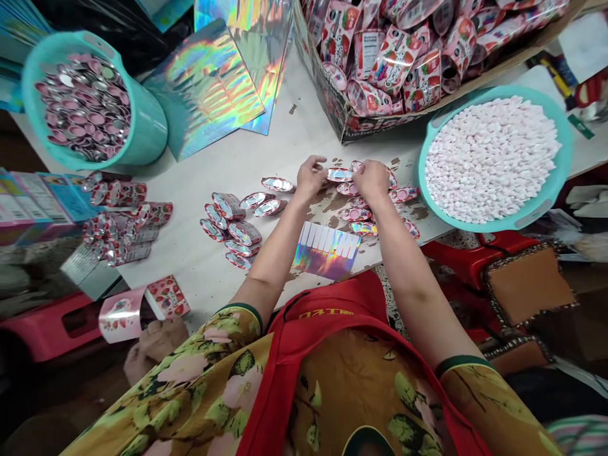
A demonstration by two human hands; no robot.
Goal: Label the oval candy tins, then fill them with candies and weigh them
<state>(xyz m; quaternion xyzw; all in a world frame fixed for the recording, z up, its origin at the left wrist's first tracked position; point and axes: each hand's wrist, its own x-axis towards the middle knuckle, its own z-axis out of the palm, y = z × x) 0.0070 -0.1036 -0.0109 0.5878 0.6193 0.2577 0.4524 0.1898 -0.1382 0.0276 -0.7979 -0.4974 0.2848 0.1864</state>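
Observation:
Both hands are over the table around a small strawberry-printed pack [339, 175] with an oval, shiny silver top. My left hand [311, 176] is at its left end, with fingers bent and slightly apart. My right hand [372, 181] is closed at its right end; its fingertips are partly hidden, so what they grip does not show. More printed packs with pink insides [360, 214] lie under and around my right hand. Left of my hands stand packs with silver tops [243, 232]. A holographic sheet cut into strips [327, 252] lies between my forearms.
A carton [349, 123] of printed packs stands at the back. At right is a teal basin [427, 183] of small white pieces; at left, a teal bucket [149, 123] of pink-and-silver pieces. Another person's hands [159, 342] hold a printed pink sheet [124, 315] at lower left.

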